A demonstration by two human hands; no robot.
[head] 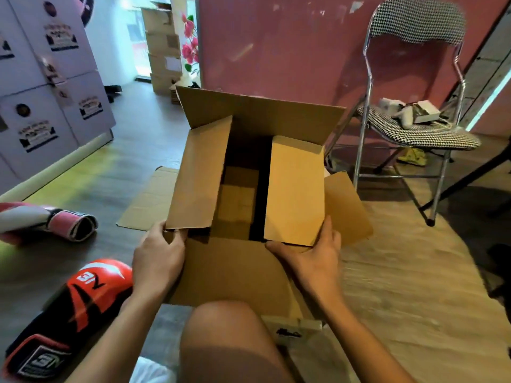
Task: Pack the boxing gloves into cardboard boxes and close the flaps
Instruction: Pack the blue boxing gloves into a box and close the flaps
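Far left, pale lockers, out of play. Right side, folding chair with odds and ends on the seat, well apart from the action.

Centre stage now: cardboard box on the floor, mouth up, square in front of a bare knee. Parked close, presumably for an easy reach from a seated spot. Far flap standing upright, clear of the opening. Left flap tilted in over the mouth, right flap folded lower across its side. Between them a dark gap and the bottom panels showing; nothing packed inside, as far as visible.

Lower left, red and black glove lying on the floor just beside the left forearm, ready to hand. Further left at the picture's edge, pink and white glove, also on the floor, cuff toward the box. Neither in the box yet, so packing not begun by the look of it.

Down to the hands. Left grip curled over the near left corner of the box, fingertips touching the left flap's near edge, likely steadying the box or readying that flap for a swing outward. Right grip spread, clasping nothing: thumb laid along the right flap's near edge, fingers straight up its outer side, bracing rather than clenching.

Best guess at the step: getting the flaps clear of the mouth ahead of loading a glove.
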